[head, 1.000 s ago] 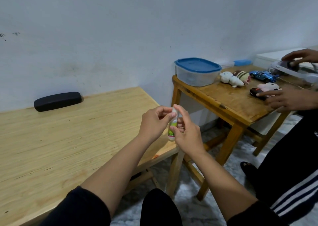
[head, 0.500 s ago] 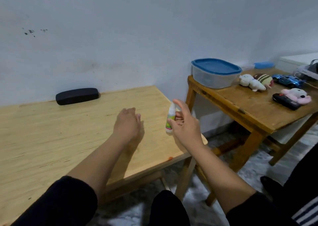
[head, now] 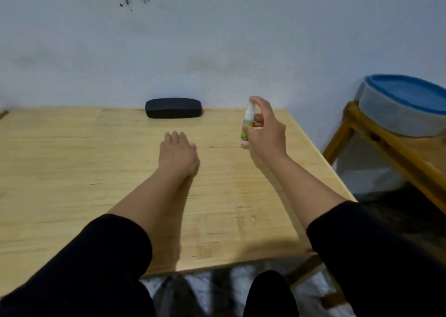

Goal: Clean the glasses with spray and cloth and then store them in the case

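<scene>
Right hand point(head: 265, 131) grips the spray point(head: 246, 126) upright, now carried farther over the table point(head: 72, 172), bottle just above the wood. Left hand point(head: 178, 155) has slid forward, flat, fingers loosely together, empty. Case point(head: 173, 108) lies closed by the wall; box point(head: 405, 104) on the side table.

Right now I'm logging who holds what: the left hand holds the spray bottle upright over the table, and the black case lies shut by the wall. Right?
Not quite. The head view shows the right hand holding the spray bottle; the left hand holds nothing. The rest stands.
</scene>
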`<state>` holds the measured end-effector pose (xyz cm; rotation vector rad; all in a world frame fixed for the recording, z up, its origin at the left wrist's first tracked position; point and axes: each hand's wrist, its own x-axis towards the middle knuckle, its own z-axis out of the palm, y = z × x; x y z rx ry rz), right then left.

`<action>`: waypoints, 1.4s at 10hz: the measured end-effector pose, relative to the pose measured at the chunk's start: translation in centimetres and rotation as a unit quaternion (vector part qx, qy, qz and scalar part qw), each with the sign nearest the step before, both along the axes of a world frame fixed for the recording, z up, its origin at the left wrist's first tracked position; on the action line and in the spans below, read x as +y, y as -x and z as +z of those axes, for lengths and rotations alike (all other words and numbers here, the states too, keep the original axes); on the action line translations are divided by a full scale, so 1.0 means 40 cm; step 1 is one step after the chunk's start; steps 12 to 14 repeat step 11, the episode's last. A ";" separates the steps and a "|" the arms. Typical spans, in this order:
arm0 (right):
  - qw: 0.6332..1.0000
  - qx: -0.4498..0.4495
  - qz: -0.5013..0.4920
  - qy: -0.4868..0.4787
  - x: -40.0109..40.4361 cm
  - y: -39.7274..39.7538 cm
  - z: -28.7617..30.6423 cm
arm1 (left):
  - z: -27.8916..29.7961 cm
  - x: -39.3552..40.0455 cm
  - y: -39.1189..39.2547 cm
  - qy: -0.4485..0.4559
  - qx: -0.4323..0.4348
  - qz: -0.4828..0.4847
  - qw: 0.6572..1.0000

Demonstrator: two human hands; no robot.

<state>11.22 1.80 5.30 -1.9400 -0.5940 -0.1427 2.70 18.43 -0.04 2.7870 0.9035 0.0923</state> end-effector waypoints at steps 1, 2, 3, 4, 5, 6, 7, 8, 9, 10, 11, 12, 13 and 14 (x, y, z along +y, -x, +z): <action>1.000 0.016 0.007 -0.012 0.080 -0.050 0.000 | -0.011 -0.004 -0.005 -0.011 -0.013 0.004 1.000; 0.999 0.029 0.016 -0.025 0.158 -0.099 -0.004 | -0.021 -0.003 -0.005 -0.008 -0.019 -0.005 1.000; 0.999 0.032 0.024 -0.026 0.233 -0.138 -0.014 | -0.027 -0.001 -0.005 -0.007 -0.022 0.000 1.000; 0.998 0.034 0.027 -0.035 0.287 -0.172 -0.023 | -0.023 -0.002 -0.007 -0.006 -0.019 0.009 1.000; 0.998 0.030 0.035 -0.031 0.327 -0.202 -0.037 | -0.022 -0.002 -0.007 -0.003 -0.020 0.013 1.000; 0.999 0.020 0.034 -0.019 0.349 -0.223 -0.048 | -0.022 -0.004 -0.007 0.002 -0.023 0.012 1.000; 0.999 -0.002 0.033 0.001 0.361 -0.241 -0.062 | -0.021 -0.004 -0.007 0.006 -0.026 0.011 1.000; 1.000 -0.002 0.029 -0.002 0.370 -0.248 -0.071 | -0.021 -0.005 -0.005 0.006 -0.031 0.013 0.999; 0.999 -0.024 0.027 0.010 0.374 -0.257 -0.082 | -0.023 -0.003 -0.007 0.004 -0.032 0.015 0.999; 0.999 -0.018 0.044 0.011 0.364 -0.251 -0.079 | -0.022 -0.006 -0.006 0.012 -0.042 0.008 0.999; 0.999 -0.013 0.052 -0.003 0.353 -0.250 -0.076 | -0.028 -0.004 -0.009 0.015 -0.071 0.012 0.997; 0.999 -0.013 0.052 -0.003 0.353 -0.250 -0.076 | -0.028 -0.004 -0.009 0.015 -0.071 0.012 0.997; 0.999 -0.013 0.052 -0.003 0.353 -0.250 -0.076 | -0.028 -0.004 -0.009 0.015 -0.071 0.012 0.997; 0.999 -0.013 0.052 -0.003 0.353 -0.250 -0.076 | -0.028 -0.004 -0.009 0.015 -0.071 0.012 0.997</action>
